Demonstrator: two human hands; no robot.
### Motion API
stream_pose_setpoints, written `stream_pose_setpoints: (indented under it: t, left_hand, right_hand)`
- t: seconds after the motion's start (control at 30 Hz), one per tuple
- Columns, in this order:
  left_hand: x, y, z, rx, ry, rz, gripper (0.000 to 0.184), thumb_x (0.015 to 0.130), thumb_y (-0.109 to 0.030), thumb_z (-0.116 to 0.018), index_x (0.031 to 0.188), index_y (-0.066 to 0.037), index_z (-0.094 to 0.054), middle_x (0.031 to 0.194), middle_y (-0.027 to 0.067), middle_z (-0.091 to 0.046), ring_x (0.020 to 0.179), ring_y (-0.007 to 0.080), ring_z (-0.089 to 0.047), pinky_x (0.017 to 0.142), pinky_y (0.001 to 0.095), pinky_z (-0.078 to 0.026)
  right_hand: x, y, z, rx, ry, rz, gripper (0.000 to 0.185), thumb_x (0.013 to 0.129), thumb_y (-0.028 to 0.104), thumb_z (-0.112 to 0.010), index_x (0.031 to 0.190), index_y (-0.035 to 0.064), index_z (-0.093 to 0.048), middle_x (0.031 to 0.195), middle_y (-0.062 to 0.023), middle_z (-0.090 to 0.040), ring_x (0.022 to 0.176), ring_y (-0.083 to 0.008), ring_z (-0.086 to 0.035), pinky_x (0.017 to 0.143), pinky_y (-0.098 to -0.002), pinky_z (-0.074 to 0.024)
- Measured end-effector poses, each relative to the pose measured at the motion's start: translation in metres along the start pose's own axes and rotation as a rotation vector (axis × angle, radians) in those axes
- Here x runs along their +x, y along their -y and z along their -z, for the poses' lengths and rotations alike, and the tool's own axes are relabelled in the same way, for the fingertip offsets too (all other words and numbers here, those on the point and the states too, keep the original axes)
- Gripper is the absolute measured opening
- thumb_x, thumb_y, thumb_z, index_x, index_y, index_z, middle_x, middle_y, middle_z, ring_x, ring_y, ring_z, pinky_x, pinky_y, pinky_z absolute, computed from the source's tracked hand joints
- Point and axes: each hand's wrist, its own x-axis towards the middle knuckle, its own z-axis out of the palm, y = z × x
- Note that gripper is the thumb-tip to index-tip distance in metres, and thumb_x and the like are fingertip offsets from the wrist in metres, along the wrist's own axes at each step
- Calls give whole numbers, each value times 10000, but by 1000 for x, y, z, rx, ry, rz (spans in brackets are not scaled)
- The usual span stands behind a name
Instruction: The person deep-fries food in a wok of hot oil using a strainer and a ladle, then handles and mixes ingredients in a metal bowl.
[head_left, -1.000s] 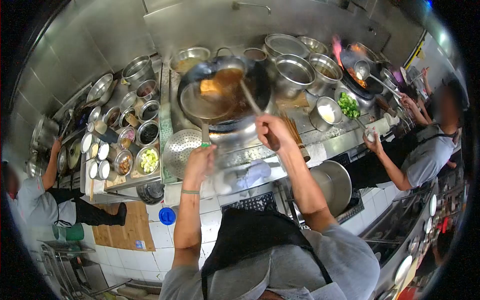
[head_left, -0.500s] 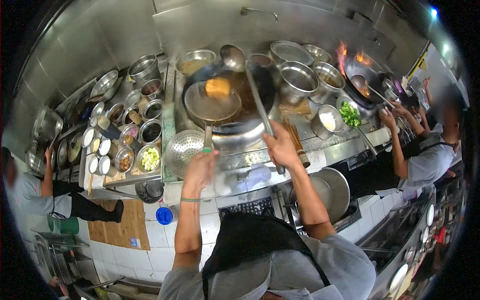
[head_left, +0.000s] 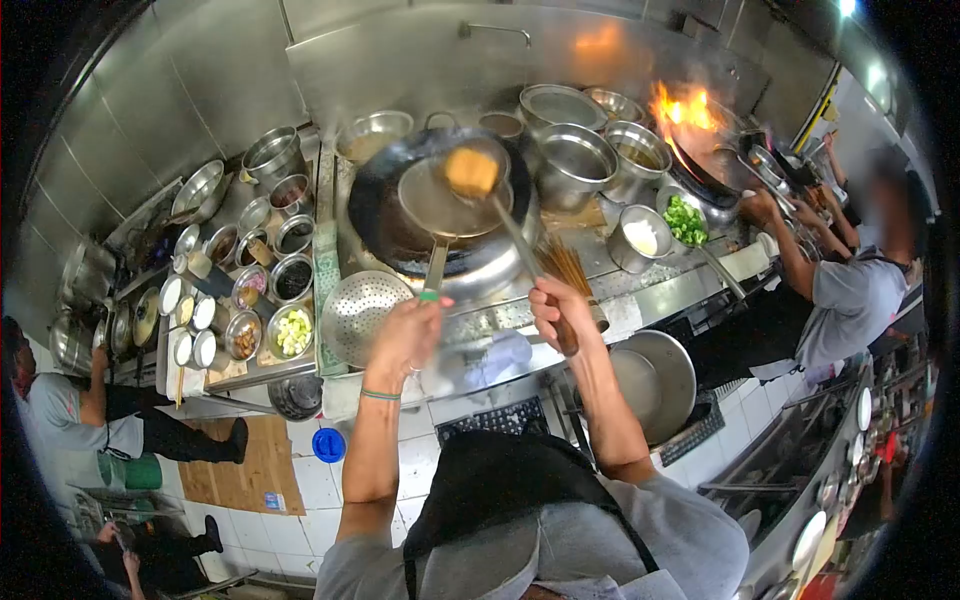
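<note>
My left hand [head_left: 408, 335] is closed round the handle of a fine-mesh strainer [head_left: 425, 208], held over a large black wok [head_left: 375, 225]. A golden-brown block of food [head_left: 472, 172] sits at the strainer's right side. My right hand [head_left: 563, 315] grips a long-handled ladle [head_left: 517, 238]; its head reaches to the block, blurred, so I cannot tell whether it touches. Below the wok's left side, near my left hand, lies a perforated skimmer [head_left: 365, 312]. A bundle of thin bamboo sticks [head_left: 567, 272] rests just beyond my right hand.
Metal pots [head_left: 575, 160] stand right of the wok, with a ladle of chopped greens [head_left: 685, 220]. Flames [head_left: 688, 108] rise at another wok, where a co-worker [head_left: 850, 290] works. Several ingredient bowls [head_left: 292, 332] fill the left counter. Another person [head_left: 75, 410] stands far left.
The ladle's head has come down from behind the wok to the golden block. My strainer has shifted right and slightly back. Flames at the right-hand wok are larger. The view has turned slightly.
</note>
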Motion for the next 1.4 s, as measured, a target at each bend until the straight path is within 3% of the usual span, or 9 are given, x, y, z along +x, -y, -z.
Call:
stream_pose_setpoints:
  t: [0.17,0.2,0.3,0.5,0.6,0.77,0.8,1.03,1.4]
  left_hand:
    - [3,-4,-2,65,-5,11,228,955,-107,-469,1102,41,-562,633,-1,-466,397,73,-394,305,240,-341]
    - [5,-8,-1,55,0,11,228,954,-102,-467,1101,44,-562,628,-1,-466,394,74,-394,306,242,-342]
    - [14,-21,6,43,28,6,227,949,-89,-464,1098,53,-560,616,-2,-462,390,72,-393,308,244,-345]
    - [48,-22,45,22,12,-12,148,924,-147,-542,900,-67,-664,543,-17,-480,358,77,-380,298,247,-237]
    - [49,-16,58,51,-55,-15,205,953,-116,-495,1037,46,-589,567,-13,-456,399,77,-421,324,254,-360]
    - [77,13,94,124,-46,25,178,940,-205,-575,854,-50,-584,512,-6,-468,354,98,-408,328,257,-352]
    - [78,14,96,92,-47,28,195,938,-224,-586,842,-55,-575,538,0,-493,372,102,-432,342,261,-367]
    - [42,16,95,-290,-14,-22,269,965,-300,-558,1036,-41,-570,887,87,-645,678,149,-624,573,333,-545]
    - [-107,73,116,-256,-26,-134,334,975,-187,-538,1260,-14,-517,1039,149,-639,805,200,-644,659,343,-572]
  right_hand:
    - [-5,3,-3,-123,-19,80,117,927,103,-550,1024,77,-489,649,-7,-473,435,-90,-428,311,-274,-382]
    - [-8,4,-16,-322,-69,131,282,921,82,-540,1198,49,-507,601,11,-449,445,-79,-438,322,-271,-362]
    - [25,-10,8,-1431,-268,671,478,856,73,-575,1321,30,-473,721,-191,-645,622,-393,-632,568,-443,-504]
    - [38,-14,8,-1415,-293,621,525,826,73,-594,1335,31,-474,1007,-310,-626,947,-465,-612,813,-473,-500]
    - [54,-17,12,-1352,-337,613,522,833,80,-578,1333,-21,-470,1089,-334,-598,1071,-459,-575,900,-459,-469]
    - [53,-16,-11,-1129,-360,378,261,859,87,-547,1062,-76,-572,717,-200,-623,605,-295,-648,562,-395,-511]
    - [47,-15,-21,-934,-303,299,112,883,93,-514,866,-12,-550,571,-65,-488,402,-166,-488,370,-325,-393]
    - [63,-4,-6,-33,-119,-84,185,956,176,-491,791,95,-472,544,5,-441,370,-120,-399,300,-279,-331]
    - [64,-9,-42,-168,14,68,111,937,106,-522,866,82,-440,709,-21,-499,466,-76,-446,303,-254,-375]
